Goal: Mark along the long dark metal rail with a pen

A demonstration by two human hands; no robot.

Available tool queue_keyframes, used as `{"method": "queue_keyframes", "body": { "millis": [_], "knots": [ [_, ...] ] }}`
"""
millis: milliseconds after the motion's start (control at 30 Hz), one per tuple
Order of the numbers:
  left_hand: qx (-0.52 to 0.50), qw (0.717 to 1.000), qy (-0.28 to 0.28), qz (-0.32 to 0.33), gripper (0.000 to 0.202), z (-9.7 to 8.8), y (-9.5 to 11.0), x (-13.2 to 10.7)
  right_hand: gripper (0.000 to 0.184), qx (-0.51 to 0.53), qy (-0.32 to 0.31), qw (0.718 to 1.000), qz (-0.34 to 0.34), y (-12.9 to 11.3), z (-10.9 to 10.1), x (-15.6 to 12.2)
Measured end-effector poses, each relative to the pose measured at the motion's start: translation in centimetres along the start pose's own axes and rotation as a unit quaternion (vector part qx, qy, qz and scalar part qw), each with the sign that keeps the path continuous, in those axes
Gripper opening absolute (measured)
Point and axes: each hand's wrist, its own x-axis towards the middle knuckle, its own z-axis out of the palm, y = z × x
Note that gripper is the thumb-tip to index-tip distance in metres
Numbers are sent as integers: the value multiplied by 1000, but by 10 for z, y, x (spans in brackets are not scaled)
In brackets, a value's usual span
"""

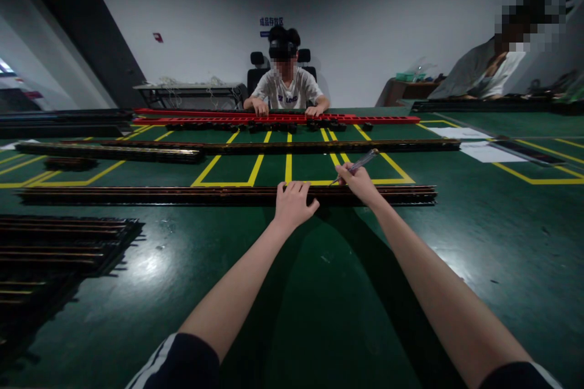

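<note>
A long dark rail (137,196) with brown edges lies across the green table in front of me. My left hand (292,202) rests on top of it near its middle, fingers curled over the rail. My right hand (360,182) is just to the right on the same rail and pinches a slim clear-handled tool (360,163) like a pen, its tip pointing down at the rail beside my left hand.
A second long dark rail (255,148) lies farther back. A stack of similar rails (55,243) sits at my left. Across the table a seated person (286,88) works on red rails (274,117). Another person (493,67) leans at the far right. White sheets (483,149) lie at the right.
</note>
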Motion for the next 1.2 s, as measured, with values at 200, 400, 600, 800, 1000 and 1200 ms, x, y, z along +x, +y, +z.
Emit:
{"method": "queue_keyframes", "body": {
  "millis": [200,400,600,800,1000,1200],
  "knots": [
    [17,1000,0,-1,43,0,0,0,40,3,11,1000,-9,3,1,1],
    [16,1000,-7,-7,40,-2,1,1,38,6,4,1000,-2,-1,1,-1],
    [14,1000,-10,-12,40,-3,2,1,37,11,8,1000,5,-2,2,-1],
    [14,1000,-13,-11,39,-3,2,0,37,20,6,1000,-1,-2,2,-1],
    [18,1000,-5,-5,38,-1,1,0,38,24,5,1000,7,0,2,1],
    [23,1000,-2,-4,38,-2,1,0,39,27,8,1000,9,0,3,1]
  ]
}}
